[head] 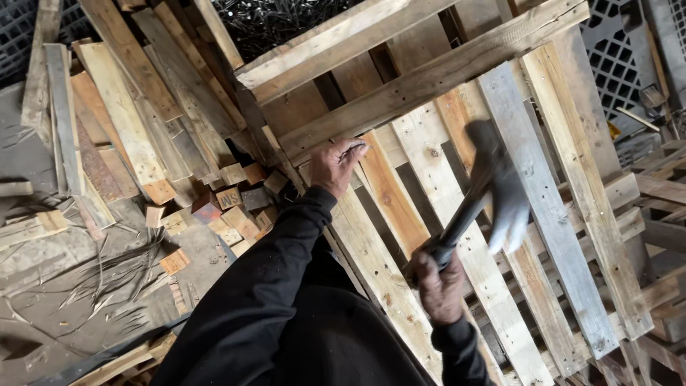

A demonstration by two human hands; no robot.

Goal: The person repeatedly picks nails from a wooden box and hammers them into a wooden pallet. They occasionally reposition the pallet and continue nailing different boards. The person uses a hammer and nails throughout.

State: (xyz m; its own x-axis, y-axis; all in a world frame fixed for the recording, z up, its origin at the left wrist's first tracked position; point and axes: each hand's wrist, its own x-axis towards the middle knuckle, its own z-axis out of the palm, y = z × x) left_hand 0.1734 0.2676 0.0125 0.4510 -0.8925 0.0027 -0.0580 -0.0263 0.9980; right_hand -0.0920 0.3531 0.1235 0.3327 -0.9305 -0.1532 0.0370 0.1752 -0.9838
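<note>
My right hand (439,286) grips the dark handle of a hammer (493,189), whose head is blurred by motion above the slats. My left hand (334,166) pinches a small nail upright against a slat of the wooden pallet (429,78), just under a cross board. The pallet of pale and orange-brown slats leans in front of me and fills the middle and right of the view. Both my arms are in black sleeves.
A pile of loose boards (121,100) lies at the left, with several small wood blocks (232,207) at its foot. Black plastic lattice crates (618,57) stand at the upper right. More pallet wood (668,214) is stacked at the right edge. Grey ground (64,286) with splinters is lower left.
</note>
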